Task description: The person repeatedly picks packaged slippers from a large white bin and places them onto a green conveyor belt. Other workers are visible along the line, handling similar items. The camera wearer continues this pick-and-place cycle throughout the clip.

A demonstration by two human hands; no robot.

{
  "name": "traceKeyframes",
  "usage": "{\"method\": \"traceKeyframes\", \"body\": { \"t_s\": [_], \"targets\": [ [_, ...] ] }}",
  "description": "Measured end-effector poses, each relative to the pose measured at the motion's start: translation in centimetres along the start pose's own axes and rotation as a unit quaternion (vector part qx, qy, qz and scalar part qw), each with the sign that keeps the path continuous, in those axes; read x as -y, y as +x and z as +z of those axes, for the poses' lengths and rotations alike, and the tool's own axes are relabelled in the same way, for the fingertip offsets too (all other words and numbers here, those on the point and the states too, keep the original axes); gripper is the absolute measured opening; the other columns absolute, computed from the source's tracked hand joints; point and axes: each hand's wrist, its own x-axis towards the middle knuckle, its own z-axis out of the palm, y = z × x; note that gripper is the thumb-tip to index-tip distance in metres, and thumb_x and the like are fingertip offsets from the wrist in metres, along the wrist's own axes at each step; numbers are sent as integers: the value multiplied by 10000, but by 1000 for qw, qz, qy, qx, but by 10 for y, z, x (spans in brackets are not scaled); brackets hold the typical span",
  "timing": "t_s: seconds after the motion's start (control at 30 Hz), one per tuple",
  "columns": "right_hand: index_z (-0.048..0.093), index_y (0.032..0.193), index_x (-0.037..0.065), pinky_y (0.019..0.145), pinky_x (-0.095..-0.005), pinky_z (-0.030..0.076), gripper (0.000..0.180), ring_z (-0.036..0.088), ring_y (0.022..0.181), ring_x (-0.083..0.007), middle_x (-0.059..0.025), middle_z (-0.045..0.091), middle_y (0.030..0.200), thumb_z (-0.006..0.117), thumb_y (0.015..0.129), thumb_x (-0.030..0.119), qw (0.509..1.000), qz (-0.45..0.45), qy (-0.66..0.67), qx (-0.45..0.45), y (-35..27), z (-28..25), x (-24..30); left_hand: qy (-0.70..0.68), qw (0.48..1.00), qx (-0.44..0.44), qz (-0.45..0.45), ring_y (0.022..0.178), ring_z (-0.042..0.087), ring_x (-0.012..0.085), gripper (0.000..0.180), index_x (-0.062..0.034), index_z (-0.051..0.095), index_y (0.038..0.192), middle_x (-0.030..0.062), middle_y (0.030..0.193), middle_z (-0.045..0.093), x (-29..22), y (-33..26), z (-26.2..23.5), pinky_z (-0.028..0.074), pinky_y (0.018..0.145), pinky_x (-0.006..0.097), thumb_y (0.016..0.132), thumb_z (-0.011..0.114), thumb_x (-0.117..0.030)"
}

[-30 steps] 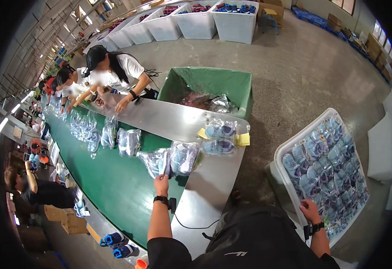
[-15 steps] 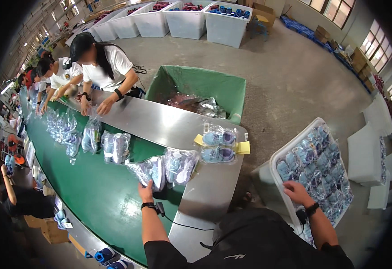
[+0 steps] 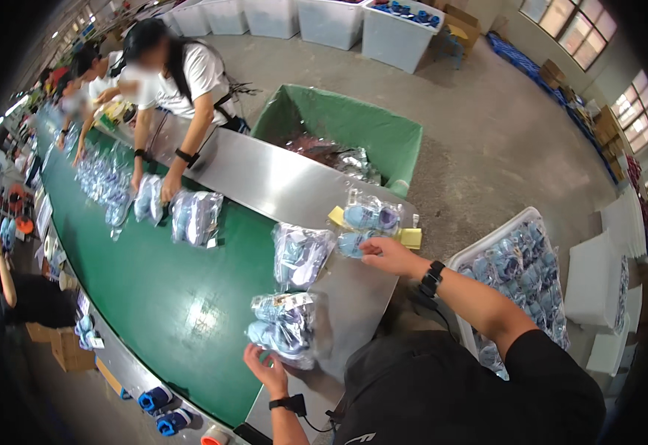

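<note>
My left hand (image 3: 267,371), fingers apart, is at the near edge of a clear bag of pale-blue and lilac shoes (image 3: 283,326); whether it touches the plastic I cannot tell. That bag lies across the border of green belt and metal tabletop. My right hand (image 3: 392,256) reaches left over the metal tabletop, its fingers stretched out and partly covering a light-blue bagged shoe (image 3: 351,245). Just beyond is another bagged pair (image 3: 372,215), with yellow paper (image 3: 411,238) showing beside it. Between my hands a further bagged pair (image 3: 302,256) rests on the belt's edge.
A green belt (image 3: 153,297) curves away to the far left, bearing more bagged shoes (image 3: 194,215). A co-worker's hands (image 3: 170,187) work there. Behind the metal counter (image 3: 242,167) stands a green bin (image 3: 383,133). A white tub (image 3: 461,261) of bagged shoes is at my right.
My right hand has swung from the tub to the bagged shoes on the metal tabletop. The bag by my left hand has come nearer to me and turned, and that hand's fingers have spread.
</note>
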Motion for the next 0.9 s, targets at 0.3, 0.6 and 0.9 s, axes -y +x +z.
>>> {"method": "traceKeyframes", "body": {
  "t_s": [0.3, 0.6, 0.9],
  "targets": [
    [515, 1357, -61, 1069, -419, 428, 821, 538, 1263, -378, -290, 553, 1339, 784, 776, 454, 981, -36, -184, -50, 152, 64, -29, -167, 937, -57, -302, 1252, 515, 285, 767, 18, 294, 1518, 221, 1501, 388, -13, -53, 20, 488, 964, 389, 934, 705, -262],
    [602, 1272, -33, 1009, -398, 469, 855, 607, 1172, -360, -239, 633, 1255, 857, 618, 455, 992, 23, -108, 60, 174, 87, -34, -306, 892, -115, -312, 1139, 574, 238, 860, -137, 147, 1591, 101, 1429, 467, -51, -11, 68, 494, 881, 356, 916, 678, -104],
    [566, 1130, 36, 965, -424, 438, 527, 521, 1136, -377, -159, 547, 1102, 774, 656, 132, 942, -269, -195, 55, 65, 79, 20, -456, 801, -68, -381, 1146, 591, 246, 714, -62, 346, 1503, 97, 1334, 558, -30, -9, 16, 503, 949, 372, 820, 551, -23]
  ]
}}
